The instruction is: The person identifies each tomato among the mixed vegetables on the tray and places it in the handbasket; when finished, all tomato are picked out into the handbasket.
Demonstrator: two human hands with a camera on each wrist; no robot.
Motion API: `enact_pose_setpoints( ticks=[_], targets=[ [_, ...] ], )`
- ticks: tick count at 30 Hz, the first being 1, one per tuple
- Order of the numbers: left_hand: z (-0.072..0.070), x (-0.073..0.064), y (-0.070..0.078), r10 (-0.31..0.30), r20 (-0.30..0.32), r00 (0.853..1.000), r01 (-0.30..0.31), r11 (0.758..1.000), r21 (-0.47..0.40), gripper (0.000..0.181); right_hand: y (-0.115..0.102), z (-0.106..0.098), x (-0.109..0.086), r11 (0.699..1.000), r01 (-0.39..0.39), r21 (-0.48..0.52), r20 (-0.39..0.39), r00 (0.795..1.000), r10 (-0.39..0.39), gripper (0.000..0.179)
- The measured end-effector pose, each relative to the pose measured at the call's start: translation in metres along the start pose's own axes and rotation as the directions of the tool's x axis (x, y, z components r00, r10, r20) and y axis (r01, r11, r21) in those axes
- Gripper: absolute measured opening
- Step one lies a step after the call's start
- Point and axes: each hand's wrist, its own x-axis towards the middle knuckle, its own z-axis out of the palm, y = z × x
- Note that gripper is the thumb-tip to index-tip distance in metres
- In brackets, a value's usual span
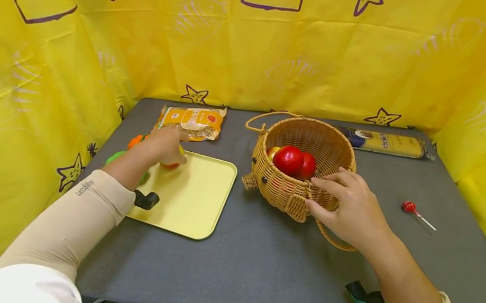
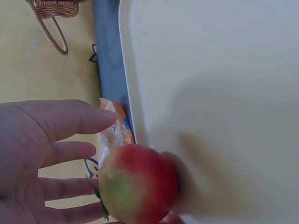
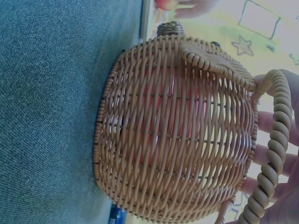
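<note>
My left hand (image 1: 166, 147) is above the yellow tray (image 1: 202, 193), its fingers extended beside a round red fruit (image 2: 140, 184) with a yellow-green patch and a green leafy bit. In the left wrist view the thumb and upper fingers stand apart from the fruit; the lower fingertips are partly hidden behind it. The right hand (image 1: 351, 207) holds the near right rim of an animal-shaped wicker basket (image 1: 284, 193), thumb outside and fingers over the edge. Inside the basket lie red fruits (image 1: 289, 160) and a yellow one, partly hidden.
Orange and green items (image 1: 136, 141) sit at the tray's left, mostly behind the left forearm. Beyond the tray lies an orange food packet (image 1: 192, 120). A long noodle packet (image 1: 389, 144) lies behind the basket, and a red lollipop (image 1: 409, 206) to its right. Yellow cloth surrounds the grey table.
</note>
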Motion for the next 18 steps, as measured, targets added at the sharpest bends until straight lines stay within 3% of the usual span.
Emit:
enact_pose_setpoints(
  ticks=[10, 18],
  targets=[
    [0.0078, 0.0003, -0.0048, 0.028, -0.076, 0.997, -0.022, 0.997, 0.070, 0.057, -0.0014, -0.0021, -0.0004, 1.000, -0.024, -0.008, 0.021, 0.999, 0.024, 0.036],
    [0.0072, -0.0012, -0.0051, 0.036, -0.088, 0.995, -0.033, 0.999, 0.040, 0.056, -0.0020, -0.0028, 0.0004, 1.000, -0.028, -0.009, 0.031, 0.999, 0.028, 0.037]
  ],
)
